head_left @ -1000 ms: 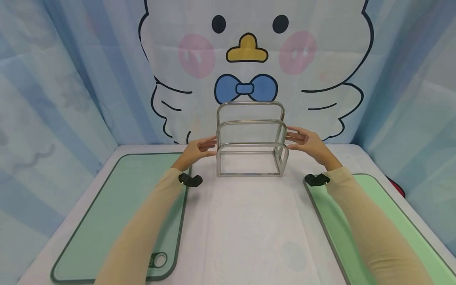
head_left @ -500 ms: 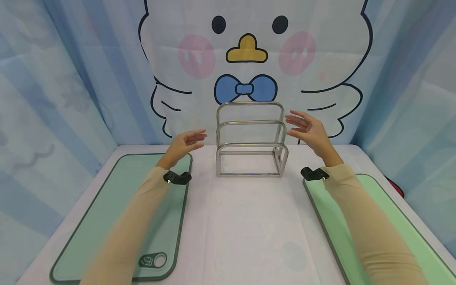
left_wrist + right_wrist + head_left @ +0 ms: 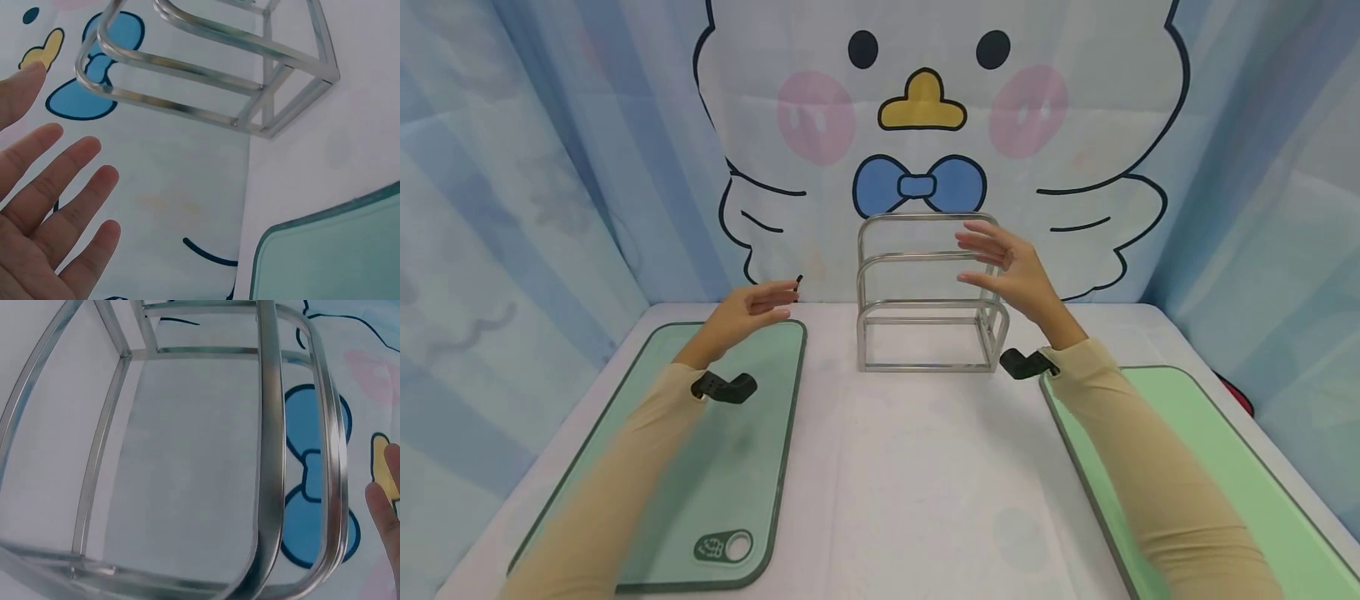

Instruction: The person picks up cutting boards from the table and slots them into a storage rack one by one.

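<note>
A silver metal rack (image 3: 925,367) with three rounded hoops stands at the back middle of the table. My right hand (image 3: 1017,275), fingers spread, overlaps the rack's right side in the head view and holds nothing. In the right wrist view the rack's bars (image 3: 271,437) fill most of the picture, with a few fingertips (image 3: 382,509) at the right edge. My left hand (image 3: 737,321) hangs over the far end of the left cutting board (image 3: 752,450), fingers loosely extended and nothing in them. The left wrist view shows its fingers (image 3: 69,200) apart from the rack.
A light green board (image 3: 1172,408) lies at the right, partly under my right forearm. A white cloth (image 3: 910,500) covers the table between the boards. Printed curtains (image 3: 775,50) hang behind and at both sides. Something red (image 3: 1236,393) shows at the right table edge.
Both hands have come off the rack's sides. My left hand has moved left over the board; my right hand rose, then shifted left in front of the rack. The rack has stayed put.
</note>
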`<act>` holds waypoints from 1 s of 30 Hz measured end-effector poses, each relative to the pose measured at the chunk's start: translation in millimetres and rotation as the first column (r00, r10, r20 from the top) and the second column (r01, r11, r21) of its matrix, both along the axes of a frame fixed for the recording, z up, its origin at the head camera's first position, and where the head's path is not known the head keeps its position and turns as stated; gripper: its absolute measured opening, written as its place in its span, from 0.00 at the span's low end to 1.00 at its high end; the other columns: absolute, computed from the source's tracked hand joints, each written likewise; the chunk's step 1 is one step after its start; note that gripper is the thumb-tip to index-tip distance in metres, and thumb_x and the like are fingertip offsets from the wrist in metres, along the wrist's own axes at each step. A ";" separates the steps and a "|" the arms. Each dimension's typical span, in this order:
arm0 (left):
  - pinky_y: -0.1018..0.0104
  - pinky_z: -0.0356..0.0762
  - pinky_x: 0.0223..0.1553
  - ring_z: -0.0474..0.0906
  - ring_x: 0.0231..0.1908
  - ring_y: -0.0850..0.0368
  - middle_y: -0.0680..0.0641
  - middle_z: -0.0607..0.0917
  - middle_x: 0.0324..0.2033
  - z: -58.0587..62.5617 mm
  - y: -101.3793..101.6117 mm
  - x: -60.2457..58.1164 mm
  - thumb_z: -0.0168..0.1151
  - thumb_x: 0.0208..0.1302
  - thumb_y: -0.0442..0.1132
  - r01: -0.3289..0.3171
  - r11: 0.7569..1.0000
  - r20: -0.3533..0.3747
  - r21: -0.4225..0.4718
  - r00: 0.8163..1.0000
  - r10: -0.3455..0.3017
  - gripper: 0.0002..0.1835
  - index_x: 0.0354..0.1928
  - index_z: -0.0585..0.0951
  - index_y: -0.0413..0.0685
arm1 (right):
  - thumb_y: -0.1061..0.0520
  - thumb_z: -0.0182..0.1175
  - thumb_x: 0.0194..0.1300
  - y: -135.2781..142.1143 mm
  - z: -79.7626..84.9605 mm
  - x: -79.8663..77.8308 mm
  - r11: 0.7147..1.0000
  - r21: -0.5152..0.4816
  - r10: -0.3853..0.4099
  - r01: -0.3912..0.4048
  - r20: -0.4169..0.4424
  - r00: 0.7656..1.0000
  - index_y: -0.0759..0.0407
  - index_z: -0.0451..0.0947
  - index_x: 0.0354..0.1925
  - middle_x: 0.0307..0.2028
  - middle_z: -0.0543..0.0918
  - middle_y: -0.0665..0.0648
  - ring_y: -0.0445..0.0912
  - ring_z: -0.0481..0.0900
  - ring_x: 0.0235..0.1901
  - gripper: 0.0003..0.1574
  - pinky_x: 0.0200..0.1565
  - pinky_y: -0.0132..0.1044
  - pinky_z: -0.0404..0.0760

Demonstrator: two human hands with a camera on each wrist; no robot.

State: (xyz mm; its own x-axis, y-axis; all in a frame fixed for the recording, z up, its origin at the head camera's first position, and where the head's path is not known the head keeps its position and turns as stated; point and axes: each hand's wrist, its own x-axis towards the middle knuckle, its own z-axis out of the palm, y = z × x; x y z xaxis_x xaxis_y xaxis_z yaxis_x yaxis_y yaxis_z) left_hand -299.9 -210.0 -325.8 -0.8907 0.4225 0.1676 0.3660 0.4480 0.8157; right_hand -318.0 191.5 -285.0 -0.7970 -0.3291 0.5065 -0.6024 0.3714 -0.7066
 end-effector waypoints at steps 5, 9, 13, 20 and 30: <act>0.44 0.64 0.63 0.67 0.63 0.41 0.37 0.72 0.63 0.0 -21.4 9.6 0.55 0.68 0.42 -0.027 0.999 -0.017 -0.043 1.000 0.026 0.28 0.68 0.65 0.47 | 0.66 0.67 0.54 -29.0 0.8 5.5 0.993 -0.026 0.113 -0.113 -0.012 0.994 0.59 0.62 0.67 0.61 0.74 0.62 0.54 0.73 0.60 0.44 0.62 0.46 0.70; 0.43 0.64 0.62 0.68 0.62 0.40 0.36 0.72 0.62 -1.8 -37.1 17.5 0.54 0.69 0.42 -0.072 0.994 -0.023 -0.088 0.997 0.070 0.27 0.68 0.65 0.45 | 0.67 0.68 0.53 -55.8 -1.0 12.2 0.981 -0.015 0.195 -0.195 -0.018 0.981 0.61 0.61 0.67 0.61 0.74 0.64 0.54 0.74 0.59 0.45 0.60 0.47 0.73; 0.41 0.65 0.61 0.68 0.61 0.38 0.34 0.72 0.62 -4.8 -52.8 23.4 0.53 0.70 0.43 -0.092 0.987 -0.021 -0.131 0.996 0.090 0.27 0.68 0.64 0.43 | 0.65 0.68 0.53 -80.1 -6.8 18.1 0.974 0.025 0.225 -0.225 0.003 0.974 0.60 0.61 0.67 0.60 0.75 0.63 0.53 0.76 0.58 0.45 0.58 0.45 0.75; 0.38 0.63 0.61 0.67 0.62 0.36 0.32 0.69 0.63 -9.1 -83.1 30.3 0.51 0.70 0.45 -0.107 0.967 0.004 -0.232 0.994 0.111 0.30 0.69 0.61 0.40 | 0.62 0.69 0.54 -115.9 -21.8 25.9 0.963 0.050 0.260 -0.264 0.071 0.963 0.59 0.61 0.67 0.59 0.76 0.61 0.52 0.78 0.55 0.45 0.56 0.43 0.77; 0.33 0.59 0.59 0.60 0.63 0.30 0.26 0.65 0.63 -26.7 -132.3 40.5 0.45 0.73 0.45 -0.148 0.947 0.121 -0.286 0.974 0.189 0.30 0.69 0.57 0.34 | 0.57 0.67 0.58 -154.3 -44.7 34.6 0.957 0.020 0.275 -0.290 0.263 0.925 0.55 0.60 0.68 0.58 0.78 0.59 0.49 0.81 0.51 0.43 0.51 0.38 0.80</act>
State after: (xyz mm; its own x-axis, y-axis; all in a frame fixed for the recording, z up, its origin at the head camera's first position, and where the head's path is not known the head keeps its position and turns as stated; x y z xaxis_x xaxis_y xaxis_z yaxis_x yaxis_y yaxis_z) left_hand -259.4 -342.4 -352.5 -0.9589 0.2751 -0.0690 0.1529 0.7063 0.6912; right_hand -283.4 37.2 -329.7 -0.7666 -0.5817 0.2722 -0.4904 0.2566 -0.8329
